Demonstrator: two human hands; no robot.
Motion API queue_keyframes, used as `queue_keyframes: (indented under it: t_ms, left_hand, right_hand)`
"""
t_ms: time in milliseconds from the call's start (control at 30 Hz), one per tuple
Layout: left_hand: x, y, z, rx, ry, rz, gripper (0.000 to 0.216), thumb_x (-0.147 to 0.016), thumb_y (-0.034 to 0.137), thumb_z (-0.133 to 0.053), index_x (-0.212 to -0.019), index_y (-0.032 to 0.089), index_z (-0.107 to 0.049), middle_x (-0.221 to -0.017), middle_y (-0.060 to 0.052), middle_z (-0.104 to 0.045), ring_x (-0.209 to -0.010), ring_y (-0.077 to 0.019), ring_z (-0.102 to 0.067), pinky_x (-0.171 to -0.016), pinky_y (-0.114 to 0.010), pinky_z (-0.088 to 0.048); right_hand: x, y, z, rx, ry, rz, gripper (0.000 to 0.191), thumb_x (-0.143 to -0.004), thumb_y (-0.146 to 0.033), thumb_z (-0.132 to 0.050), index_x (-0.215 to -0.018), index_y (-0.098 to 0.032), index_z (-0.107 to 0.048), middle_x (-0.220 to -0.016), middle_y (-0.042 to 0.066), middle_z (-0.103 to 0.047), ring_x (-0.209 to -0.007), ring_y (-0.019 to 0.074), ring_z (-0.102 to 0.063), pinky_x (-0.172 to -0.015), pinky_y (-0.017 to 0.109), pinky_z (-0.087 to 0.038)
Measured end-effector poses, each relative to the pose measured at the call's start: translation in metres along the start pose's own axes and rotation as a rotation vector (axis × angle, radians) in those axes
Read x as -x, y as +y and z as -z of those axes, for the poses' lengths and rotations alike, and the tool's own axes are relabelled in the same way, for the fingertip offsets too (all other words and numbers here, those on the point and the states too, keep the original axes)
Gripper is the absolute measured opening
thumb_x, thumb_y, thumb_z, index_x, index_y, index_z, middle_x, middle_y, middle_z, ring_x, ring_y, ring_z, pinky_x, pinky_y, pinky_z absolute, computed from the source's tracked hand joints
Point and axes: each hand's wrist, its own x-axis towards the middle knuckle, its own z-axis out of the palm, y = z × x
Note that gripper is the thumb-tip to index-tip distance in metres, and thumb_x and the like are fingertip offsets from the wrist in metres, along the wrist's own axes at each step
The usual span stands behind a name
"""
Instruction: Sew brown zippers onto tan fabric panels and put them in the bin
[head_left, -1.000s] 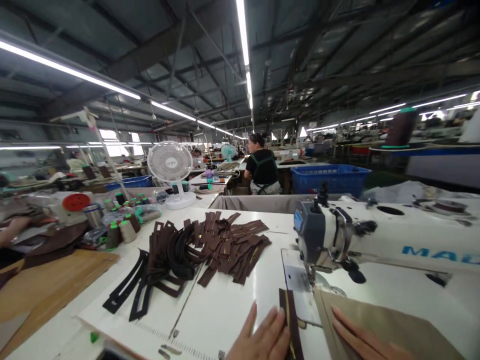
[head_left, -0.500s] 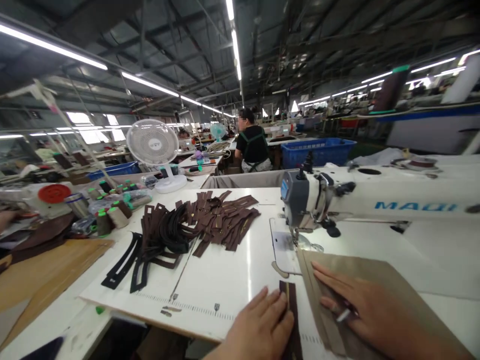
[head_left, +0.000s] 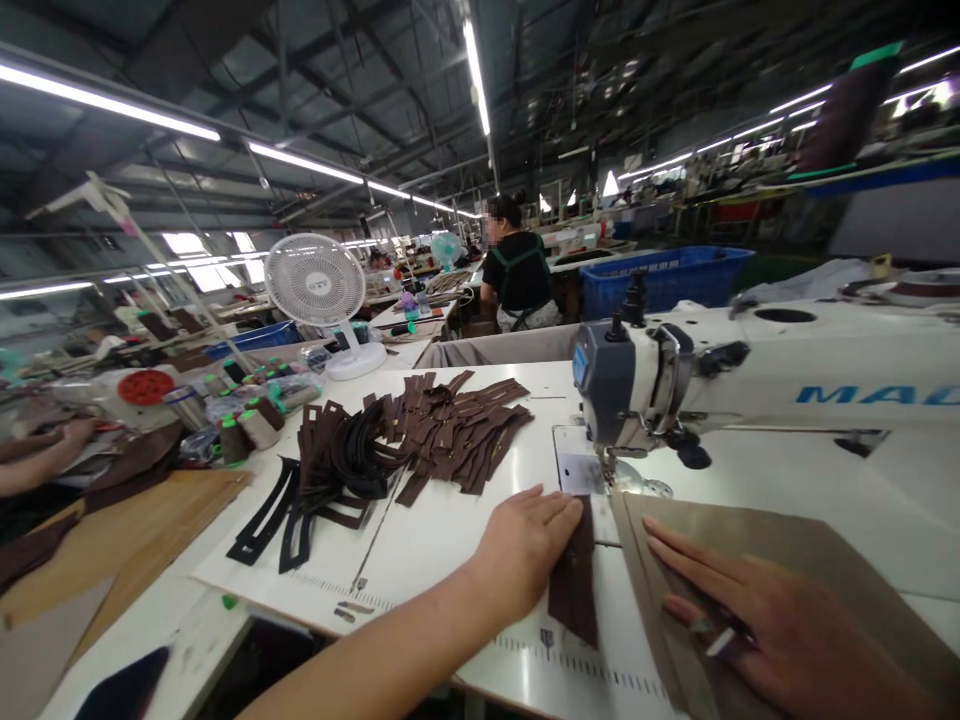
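Observation:
My left hand (head_left: pixel 525 545) lies flat with fingers stretched out on a dark brown strip piece (head_left: pixel 576 590) on the white table, just in front of the needle of the sewing machine (head_left: pixel 675 385). My right hand (head_left: pixel 757 620) presses flat on a tan leather panel (head_left: pixel 795 560) to the right of the strip; a small white object (head_left: pixel 720 640) sits between its fingers. The panel's left edge runs beside the brown strip up to the needle plate (head_left: pixel 574 470).
A heap of brown and black strips (head_left: pixel 405 445) lies at the table's middle left. Thread cones (head_left: pixel 247 425) and a white fan (head_left: pixel 319 290) stand behind it. Another person's hand (head_left: pixel 64 445) works at far left. A seated person (head_left: pixel 517 280) and a blue crate (head_left: pixel 660 275) are farther back.
My left hand slid forward along the brown strip toward the needle plate. My right hand came into fuller view on the tan panel. The view tilted down and shifted.

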Motion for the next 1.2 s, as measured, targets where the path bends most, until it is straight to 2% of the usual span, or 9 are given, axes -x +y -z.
queue_keyframes:
  t_ms: [100,233,333,533,600,667,800,967,1200]
  left_hand:
    - [-0.016,0.017,-0.011,-0.036,0.073,-0.031,0.031,-0.098,0.020,-0.038,-0.119,0.006,-0.056,-0.119,-0.014,-0.065,-0.111,-0.0208,-0.062,-0.102,-0.036,-0.046]
    - [-0.027,0.035,-0.039,-0.095,-0.019,-0.097,0.026,-0.095,0.014,-0.042,-0.109,0.003,-0.061,-0.117,-0.017,-0.065,-0.111,-0.0238,-0.062,-0.104,-0.037,-0.044]
    - [-0.024,0.037,-0.054,-0.131,-0.024,-0.100,0.028,-0.095,0.013,-0.041,-0.113,0.003,-0.060,-0.122,-0.018,-0.062,-0.117,-0.0240,-0.058,-0.108,-0.039,-0.040]
    - [-0.017,0.031,-0.060,-0.126,0.115,-0.082,0.033,-0.098,0.015,-0.032,-0.113,0.007,-0.061,-0.121,-0.015,-0.064,-0.118,-0.0217,-0.057,-0.108,-0.039,-0.042]
    - [-0.019,0.029,-0.062,-0.141,0.108,-0.086,0.034,-0.099,0.015,-0.031,-0.112,0.007,-0.062,-0.119,-0.015,-0.065,-0.117,-0.0220,-0.058,-0.106,-0.040,-0.044]
    - [-0.021,0.027,-0.063,-0.152,0.110,-0.082,0.034,-0.099,0.015,-0.031,-0.110,0.008,-0.062,-0.118,-0.015,-0.065,-0.115,-0.0218,-0.059,-0.105,-0.041,-0.045]
    - [-0.024,0.026,-0.063,-0.163,0.203,-0.089,0.040,-0.100,0.015,-0.026,-0.105,0.008,-0.065,-0.115,-0.014,-0.067,-0.111,-0.0210,-0.062,-0.104,-0.038,-0.046]
    - [-0.023,0.027,-0.063,-0.179,0.137,-0.086,0.037,-0.100,0.014,-0.028,-0.109,0.008,-0.063,-0.119,-0.014,-0.065,-0.115,-0.0215,-0.059,-0.104,-0.038,-0.046]
    - [-0.027,0.032,-0.051,-0.090,0.002,-0.025,0.030,-0.096,0.013,-0.035,-0.115,0.006,-0.057,-0.123,-0.015,-0.063,-0.118,-0.0218,-0.057,-0.108,-0.038,-0.041]
  right_hand:
    - [-0.002,-0.004,0.001,-0.018,-0.044,-0.018,0.039,-0.093,-0.029,-0.042,-0.123,-0.012,-0.060,-0.123,0.010,-0.060,-0.082,0.0226,-0.070,-0.064,0.033,-0.061]
    - [-0.004,-0.008,0.003,-0.064,-0.066,-0.065,0.045,-0.088,-0.018,-0.040,-0.130,-0.014,-0.055,-0.125,0.011,-0.059,-0.089,0.0210,-0.069,-0.071,0.032,-0.060]
    - [-0.006,-0.009,0.004,-0.071,-0.066,-0.069,0.047,-0.086,-0.016,-0.039,-0.130,-0.012,-0.055,-0.124,0.012,-0.060,-0.092,0.0209,-0.068,-0.074,0.031,-0.059]
    - [-0.003,-0.006,0.001,-0.059,-0.068,-0.048,0.049,-0.084,-0.014,-0.040,-0.132,-0.015,-0.054,-0.126,0.011,-0.058,-0.096,0.0218,-0.067,-0.072,0.028,-0.059]
    - [0.000,-0.004,-0.003,-0.040,-0.061,-0.018,0.052,-0.086,-0.014,-0.041,-0.138,-0.015,-0.047,-0.128,0.010,-0.056,-0.099,0.0215,-0.066,-0.071,0.027,-0.059]
    - [0.001,-0.001,-0.005,-0.022,-0.063,0.005,0.060,-0.088,-0.015,-0.041,-0.147,-0.012,-0.030,-0.130,0.011,-0.054,-0.098,0.0208,-0.066,-0.070,0.027,-0.059]
    - [0.003,0.002,-0.009,-0.017,-0.048,0.024,0.072,-0.088,-0.015,-0.038,-0.152,-0.012,-0.004,-0.127,0.010,-0.056,-0.091,0.0201,-0.068,-0.063,0.027,-0.060]
    - [0.004,0.002,-0.010,-0.045,-0.027,0.014,0.072,-0.088,-0.018,-0.040,-0.152,-0.016,-0.007,-0.125,0.008,-0.058,-0.090,0.0212,-0.068,-0.059,0.027,-0.059]
    - [0.001,-0.002,0.002,-0.090,-0.057,-0.046,0.061,-0.087,-0.017,-0.041,-0.147,-0.018,-0.033,-0.131,0.009,-0.054,-0.089,0.0214,-0.068,-0.065,0.029,-0.059]
